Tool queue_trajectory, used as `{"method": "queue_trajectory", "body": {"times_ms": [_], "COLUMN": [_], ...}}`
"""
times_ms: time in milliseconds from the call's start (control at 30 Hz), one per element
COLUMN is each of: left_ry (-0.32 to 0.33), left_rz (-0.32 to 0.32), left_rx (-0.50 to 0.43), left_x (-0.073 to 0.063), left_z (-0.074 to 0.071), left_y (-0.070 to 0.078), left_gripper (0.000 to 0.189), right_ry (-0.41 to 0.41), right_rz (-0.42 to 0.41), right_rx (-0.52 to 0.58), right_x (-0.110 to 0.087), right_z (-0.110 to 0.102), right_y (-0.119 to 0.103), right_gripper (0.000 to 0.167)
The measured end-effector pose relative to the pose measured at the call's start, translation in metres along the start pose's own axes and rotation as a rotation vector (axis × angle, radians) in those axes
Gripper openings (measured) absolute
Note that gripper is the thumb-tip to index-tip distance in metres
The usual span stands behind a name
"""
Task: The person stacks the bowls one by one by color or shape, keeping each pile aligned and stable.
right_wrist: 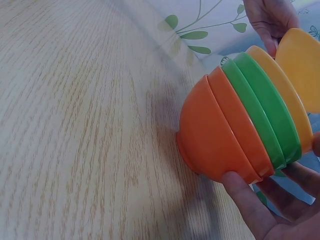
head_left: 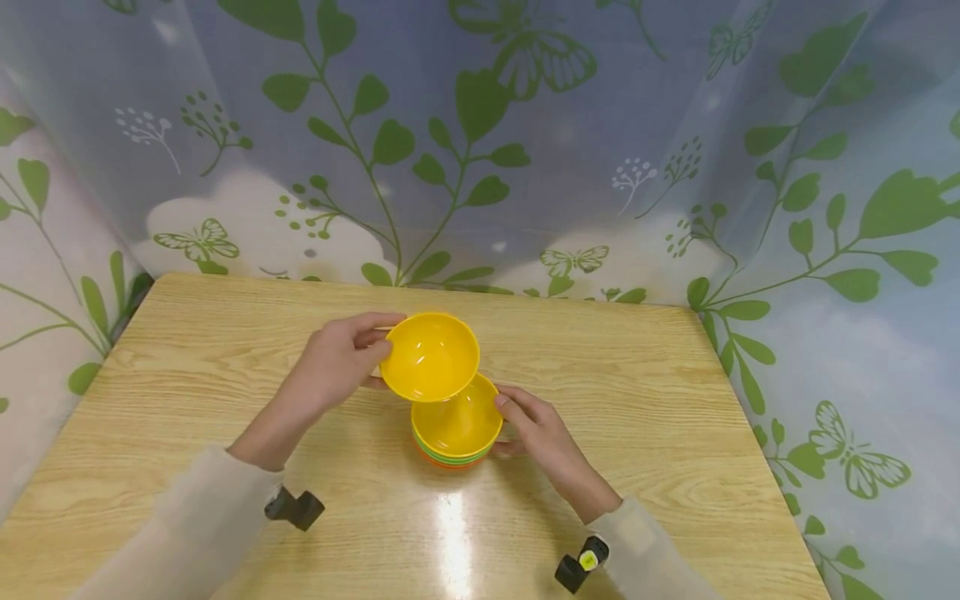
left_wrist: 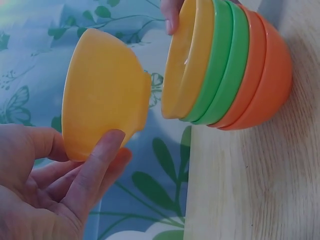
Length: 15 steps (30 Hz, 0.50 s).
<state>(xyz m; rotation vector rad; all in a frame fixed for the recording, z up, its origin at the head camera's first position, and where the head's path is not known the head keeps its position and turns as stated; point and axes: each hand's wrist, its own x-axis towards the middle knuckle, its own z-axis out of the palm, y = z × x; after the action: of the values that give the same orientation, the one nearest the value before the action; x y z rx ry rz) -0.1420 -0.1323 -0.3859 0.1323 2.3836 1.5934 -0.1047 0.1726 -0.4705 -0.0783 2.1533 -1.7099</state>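
Note:
My left hand [head_left: 339, 360] pinches a yellow bowl [head_left: 430, 357] at its left side, thumb near the rim and fingers underneath. That bowl is raised above a stack, and in the left wrist view a gap shows between its foot and the stack's rim. Another yellow bowl [head_left: 457, 421] forms the top of the stack. Beneath it sit two green bowls [left_wrist: 225, 65], then two orange bowls [right_wrist: 210, 132] at the bottom. My right hand [head_left: 542, 429] grips the stack from the right, its thumb at the top yellow rim and fingers spread along the outer side.
The stack stands on a light wood-grain table [head_left: 615, 400]. Behind the table's far edge hangs a blue and white curtain [head_left: 420, 167] with green leaves and butterflies, which also runs along both sides. Small black devices [head_left: 294, 508] are strapped at both wrists.

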Motion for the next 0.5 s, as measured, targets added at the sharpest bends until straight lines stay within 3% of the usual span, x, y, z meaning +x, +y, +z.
{"method": "queue_trajectory", "body": {"times_ms": [500], "left_ry": [-0.062], "left_rz": [0.010], "left_rx": [0.004], "left_x": [-0.003], "left_z": [0.012], "left_y": [-0.002], "left_gripper": [0.045], "right_ry": [-0.003], "right_rz": [-0.005], "right_rx": [-0.005], "right_x": [-0.001], "right_z": [0.000], "right_y": [0.000], "right_gripper": [0.053]}}
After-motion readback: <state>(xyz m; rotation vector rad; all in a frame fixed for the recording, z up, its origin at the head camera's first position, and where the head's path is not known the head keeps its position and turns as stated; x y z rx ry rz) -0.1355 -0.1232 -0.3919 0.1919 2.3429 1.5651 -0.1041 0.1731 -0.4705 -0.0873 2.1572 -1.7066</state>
